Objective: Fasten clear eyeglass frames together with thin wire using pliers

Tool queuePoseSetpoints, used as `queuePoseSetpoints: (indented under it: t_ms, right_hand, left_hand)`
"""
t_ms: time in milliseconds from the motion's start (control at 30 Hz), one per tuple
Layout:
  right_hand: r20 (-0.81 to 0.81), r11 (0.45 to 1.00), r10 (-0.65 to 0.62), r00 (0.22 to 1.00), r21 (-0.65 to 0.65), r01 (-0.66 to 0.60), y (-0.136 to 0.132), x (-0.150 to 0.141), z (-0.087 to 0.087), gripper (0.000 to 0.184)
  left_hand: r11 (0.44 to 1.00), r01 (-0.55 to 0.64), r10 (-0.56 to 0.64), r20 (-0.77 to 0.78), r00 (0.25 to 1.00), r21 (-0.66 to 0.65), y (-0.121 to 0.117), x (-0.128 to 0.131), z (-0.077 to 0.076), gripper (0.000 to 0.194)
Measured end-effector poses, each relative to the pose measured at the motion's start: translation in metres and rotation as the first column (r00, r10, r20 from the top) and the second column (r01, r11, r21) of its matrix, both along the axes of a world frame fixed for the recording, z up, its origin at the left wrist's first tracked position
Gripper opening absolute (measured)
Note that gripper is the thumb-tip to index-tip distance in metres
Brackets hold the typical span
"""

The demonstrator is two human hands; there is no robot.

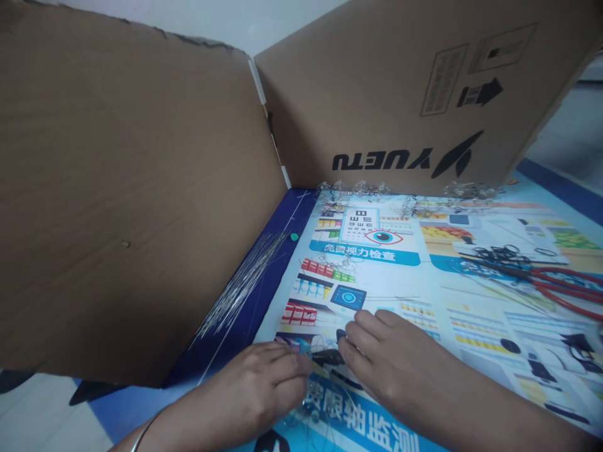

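Observation:
My left hand (266,386) is closed, its fingertips pinched on a thin wire strand that barely shows. Below the fingertips, a tangle of fine wire with small clear beads (318,405) lies over the printed sheet. My right hand (381,358) is closed around a small dark tool that looks like pliers (328,357). The narrow tip points left at the left fingertips, almost touching them. Most of the tool's handles are hidden in the palm.
Straight thin wires (240,279) lie in a bundle at left. Red-handled scissors (556,282) and black loops (502,254) are at right. Beaded wire pieces (362,188) lie along the upright cardboard (396,94). A small green piece (294,237) sits near the wires.

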State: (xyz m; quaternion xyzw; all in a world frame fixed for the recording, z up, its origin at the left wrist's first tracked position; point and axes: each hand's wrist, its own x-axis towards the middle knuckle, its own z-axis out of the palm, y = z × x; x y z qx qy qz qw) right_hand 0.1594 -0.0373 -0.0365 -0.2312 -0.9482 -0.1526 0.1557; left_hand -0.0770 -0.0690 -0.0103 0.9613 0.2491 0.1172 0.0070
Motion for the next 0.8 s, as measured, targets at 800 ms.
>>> queuePoseSetpoints:
  t_ms: [800]
  right_hand:
    - [-0.021,0.999,0.012,1.0,-0.034,-0.013,0.0012,0.0006,0.0035,0.007]
  left_hand:
    - [1.0,0.006,-0.006,-0.032,0.999,-0.009,0.0001,0.0003,0.002,0.024]
